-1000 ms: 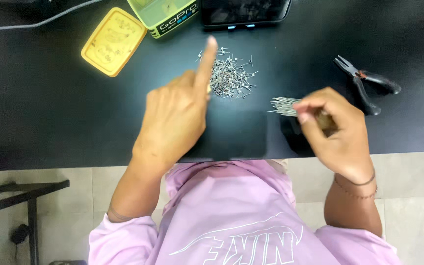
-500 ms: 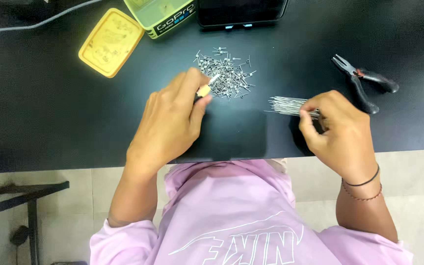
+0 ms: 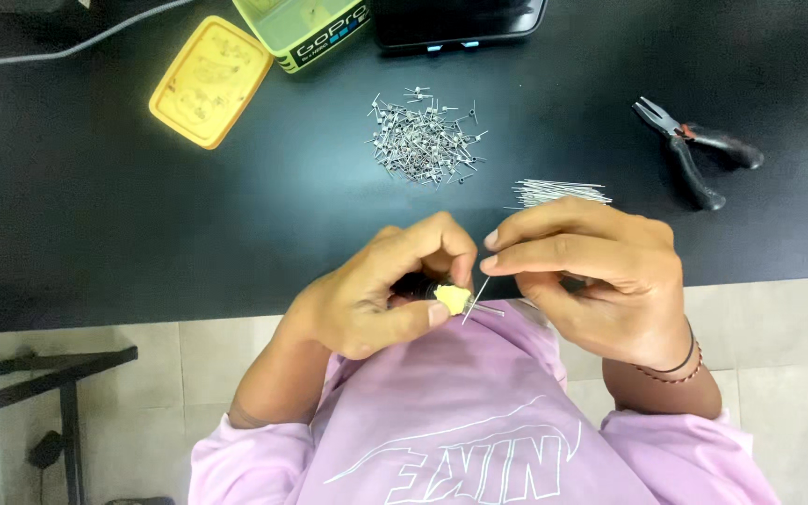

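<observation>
Your left hand (image 3: 376,295) is curled at the near edge of the table (image 3: 95,215), just over your lap, with thumb and forefinger pinched together on a small yellow piece (image 3: 453,298). Your right hand (image 3: 596,276) sits just beside it, fingertips closed on a thin metal pin (image 3: 476,299). The pin's long axis runs on a slant: its upper end is at your right fingertips and its lower end points down toward your body and slightly to the left, passing right beside the yellow piece. You cannot tell whether pin and piece touch. Another thin pin sticks out sideways from the yellow piece toward the right.

Behind your right hand, a bundle of straight pins (image 3: 561,192) lies flat on the table, long axes running left to right along the table. Farther toward the far edge, near the middle, lies a loose pile of small metal parts (image 3: 423,140). A pair of pliers (image 3: 694,154) lies toward the right edge, jaws pointing to the far left. Near the far left corner lies a yellow lid (image 3: 209,82), with an open yellow box (image 3: 306,28) just beside it and a dark flat device (image 3: 460,21) at the far edge.
</observation>
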